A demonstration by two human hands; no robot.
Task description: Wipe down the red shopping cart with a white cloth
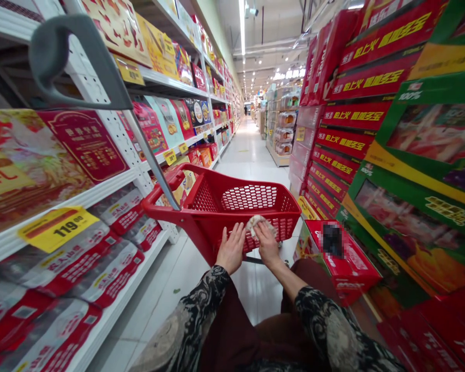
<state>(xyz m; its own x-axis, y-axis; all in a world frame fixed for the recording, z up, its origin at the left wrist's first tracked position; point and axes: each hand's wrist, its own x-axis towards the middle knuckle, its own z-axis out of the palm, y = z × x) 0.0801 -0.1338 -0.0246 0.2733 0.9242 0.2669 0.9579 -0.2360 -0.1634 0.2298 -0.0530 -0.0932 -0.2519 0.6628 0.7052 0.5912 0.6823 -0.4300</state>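
A red plastic shopping basket cart (201, 227) with perforated walls stands in front of me, its side turned toward my hands. My left hand (231, 249) lies flat against that side, fingers stretched out. Just to its right, my right hand (267, 245) presses a whitish cloth (258, 222) onto the perforated part of the wall. The cloth is bunched under the fingers and partly hidden by them. From the cart's left end a metal pole rises to a grey loop handle (112, 77).
Shelves (77, 201) of boxed goods and bottle packs line the left. Stacked red cartons (344, 144) and green cartons (422, 206) rise close on the right, with a red box (356, 258) near my right arm. A tiled aisle (244, 150) runs ahead, past a display stand (284, 126).
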